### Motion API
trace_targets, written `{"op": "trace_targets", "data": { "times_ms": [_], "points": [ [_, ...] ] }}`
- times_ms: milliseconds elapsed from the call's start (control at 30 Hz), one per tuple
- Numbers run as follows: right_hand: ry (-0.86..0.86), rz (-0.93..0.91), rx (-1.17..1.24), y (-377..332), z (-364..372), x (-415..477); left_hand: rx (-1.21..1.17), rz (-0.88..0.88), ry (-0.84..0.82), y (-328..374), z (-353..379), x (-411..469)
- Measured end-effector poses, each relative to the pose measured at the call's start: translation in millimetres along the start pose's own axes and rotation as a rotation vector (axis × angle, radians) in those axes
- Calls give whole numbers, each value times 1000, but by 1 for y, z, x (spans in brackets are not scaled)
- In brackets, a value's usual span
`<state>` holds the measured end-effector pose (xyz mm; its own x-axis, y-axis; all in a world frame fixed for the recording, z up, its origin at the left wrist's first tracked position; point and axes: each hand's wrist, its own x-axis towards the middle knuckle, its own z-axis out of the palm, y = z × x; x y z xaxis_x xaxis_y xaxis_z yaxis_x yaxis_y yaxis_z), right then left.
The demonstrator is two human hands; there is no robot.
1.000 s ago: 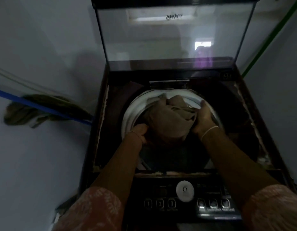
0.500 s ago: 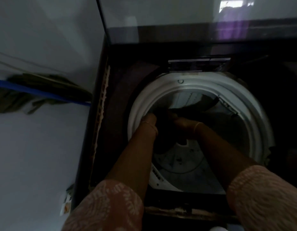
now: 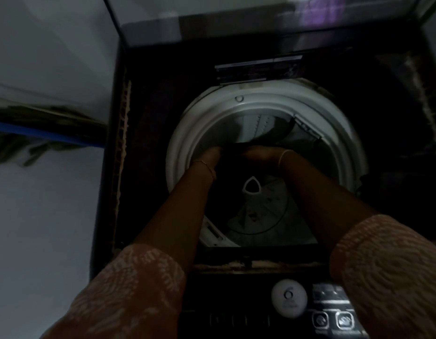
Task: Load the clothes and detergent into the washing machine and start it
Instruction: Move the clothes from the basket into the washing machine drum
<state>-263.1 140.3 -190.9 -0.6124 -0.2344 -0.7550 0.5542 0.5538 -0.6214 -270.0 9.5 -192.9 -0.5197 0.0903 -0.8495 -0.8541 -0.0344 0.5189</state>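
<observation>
Clothes (image 3: 233,152) gripped by both hands in washer drum (image 3: 344,133); dial (image 3: 288,297) marked "6".

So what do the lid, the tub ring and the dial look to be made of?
Lid: probably glass, glossy and see-through, mirroring a bright window. Tub ring: likely moulded plastic, smooth off-white with soft sheen. Dial: seemingly matte white plastic, though blurred.

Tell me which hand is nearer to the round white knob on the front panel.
Neither clearly. The left hand and right hand are both down inside the drum, about equally far from the knob.
</observation>
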Motion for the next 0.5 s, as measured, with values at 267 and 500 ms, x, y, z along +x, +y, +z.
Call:
{"op": "trace_targets", "data": {
  "times_ms": [267,500],
  "points": [
    [177,-158,419,-11,-38,-115,113,102,-67,29,49,-75],
    [421,-246,562,13,-69,-234,130,273,-280,21,125,-165]
  ]
}}
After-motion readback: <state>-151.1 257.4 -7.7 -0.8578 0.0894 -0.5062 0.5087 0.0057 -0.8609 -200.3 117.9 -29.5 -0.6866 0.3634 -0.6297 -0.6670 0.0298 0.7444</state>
